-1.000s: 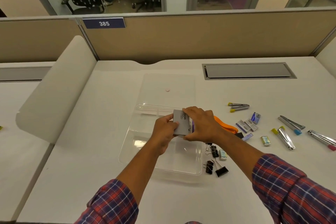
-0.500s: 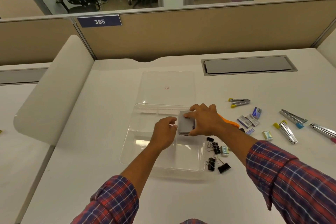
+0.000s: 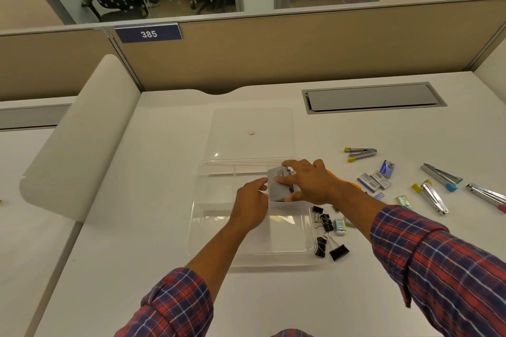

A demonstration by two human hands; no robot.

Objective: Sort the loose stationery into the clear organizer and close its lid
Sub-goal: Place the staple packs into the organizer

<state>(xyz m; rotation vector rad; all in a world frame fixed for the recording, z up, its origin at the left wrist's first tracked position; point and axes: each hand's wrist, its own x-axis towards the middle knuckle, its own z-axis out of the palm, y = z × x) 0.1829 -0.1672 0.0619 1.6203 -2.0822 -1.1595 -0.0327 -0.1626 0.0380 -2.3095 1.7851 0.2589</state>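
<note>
Your right hand (image 3: 309, 186) lies spread over a small grey box (image 3: 278, 186), fingers on its top and far edge and thumb at its near edge, so it is gripping that box over the far right part of the clear organizer (image 3: 208, 216). Whether the box already rests on the organizer's floor cannot be told from the head view. Your left hand (image 3: 250, 206) sits just beside the box's left edge with fingers loosely curled and nothing held; its fingertips reach to the box, though real contact is unclear.

The organizer stands on the white worktop (image 3: 137, 268) with its lid (image 3: 252, 123) swung open, lying flat behind it (a small pink dot shows on the lid). The other compartments you can see look bare.

Just right of the organizer's near corner lie black binder clips (image 3: 327, 238), with a pale green packet (image 3: 339, 226) touching that cluster. Farther right are small staple boxes (image 3: 375, 180), another small greenish packet (image 3: 403, 200) and several metal staple removers (image 3: 435, 197) spread well apart. A bit of something orange (image 3: 353, 183) shows behind your right wrist, mostly hidden. Both sleeves are plaid.
</note>
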